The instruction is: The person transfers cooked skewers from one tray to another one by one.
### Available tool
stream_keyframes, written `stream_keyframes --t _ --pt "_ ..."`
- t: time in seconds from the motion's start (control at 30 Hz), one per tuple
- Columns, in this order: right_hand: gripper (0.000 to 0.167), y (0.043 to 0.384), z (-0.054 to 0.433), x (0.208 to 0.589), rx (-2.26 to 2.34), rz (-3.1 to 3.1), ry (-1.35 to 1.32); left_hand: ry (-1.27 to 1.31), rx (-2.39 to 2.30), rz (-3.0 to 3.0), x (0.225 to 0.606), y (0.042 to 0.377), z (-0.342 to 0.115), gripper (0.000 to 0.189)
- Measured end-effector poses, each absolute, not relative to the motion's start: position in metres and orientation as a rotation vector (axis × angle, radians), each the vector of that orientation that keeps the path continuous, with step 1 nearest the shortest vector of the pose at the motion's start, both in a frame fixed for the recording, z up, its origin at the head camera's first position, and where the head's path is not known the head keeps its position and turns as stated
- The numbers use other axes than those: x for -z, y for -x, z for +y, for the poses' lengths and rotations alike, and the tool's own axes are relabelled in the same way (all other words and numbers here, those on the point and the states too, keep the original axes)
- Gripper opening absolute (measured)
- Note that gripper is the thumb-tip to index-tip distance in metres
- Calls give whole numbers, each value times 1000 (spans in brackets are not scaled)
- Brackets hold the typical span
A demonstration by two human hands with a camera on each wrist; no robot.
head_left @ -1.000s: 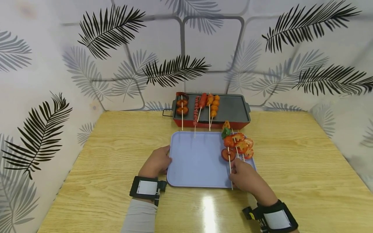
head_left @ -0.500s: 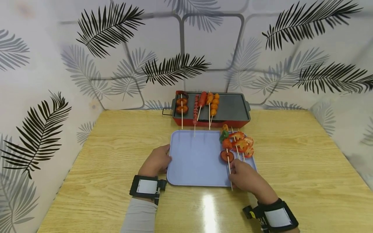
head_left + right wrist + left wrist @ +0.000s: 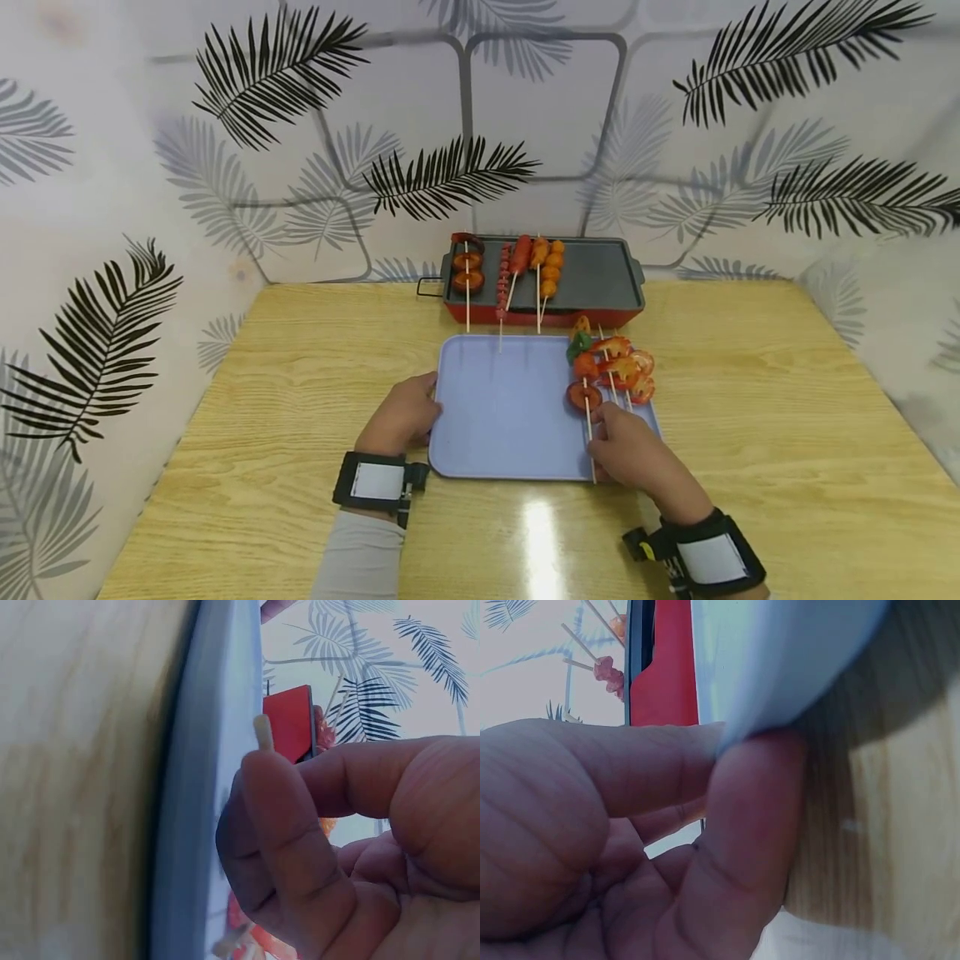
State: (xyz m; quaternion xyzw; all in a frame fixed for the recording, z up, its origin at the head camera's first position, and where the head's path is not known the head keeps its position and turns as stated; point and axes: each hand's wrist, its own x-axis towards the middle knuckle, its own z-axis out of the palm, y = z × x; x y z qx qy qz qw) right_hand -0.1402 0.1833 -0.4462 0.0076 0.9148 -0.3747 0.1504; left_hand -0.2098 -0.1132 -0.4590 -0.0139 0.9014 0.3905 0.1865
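Observation:
My left hand [image 3: 402, 417] pinches the left rim of a pale blue tray [image 3: 502, 417]; in the left wrist view, thumb and finger clamp the tray's edge [image 3: 780, 667]. Over the tray's right part, my right hand [image 3: 632, 450] pinches the stick of a vegetable skewer [image 3: 583, 397]. It carries a brown round slice, a red-orange piece, a green piece and an orange slice at the tip. The stick's end [image 3: 262, 731] pokes out past my fingertips in the right wrist view. Beside it, skewers of red-orange slices [image 3: 621, 372] lie on the tray's right side.
Behind the tray stands a red and black grill [image 3: 600, 275] with a wire handle at its left. Several skewers lie across its left half, among them mushroom-like slices [image 3: 468, 282], a sausage [image 3: 521, 254] and orange balls [image 3: 551, 273]. Wooden tabletop [image 3: 300, 383] surrounds everything.
The skewer in my right hand has shifted slightly left, its food end swinging a little that way. My left hand stays on the tray's rim.

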Motion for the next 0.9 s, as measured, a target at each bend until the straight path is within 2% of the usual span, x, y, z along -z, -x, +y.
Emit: stream_keyframes --t 0.27,0.57,0.9 --pt "32 136 190 424 930 2808 107 63 -1102 2523 459 209 -113 58" --pt "48 133 194 406 693 3058 317 62 -1112 2518 457 211 -113 58" --pt "74 135 195 415 403 3172 331 45 -1058 2541 459 212 -112 58"
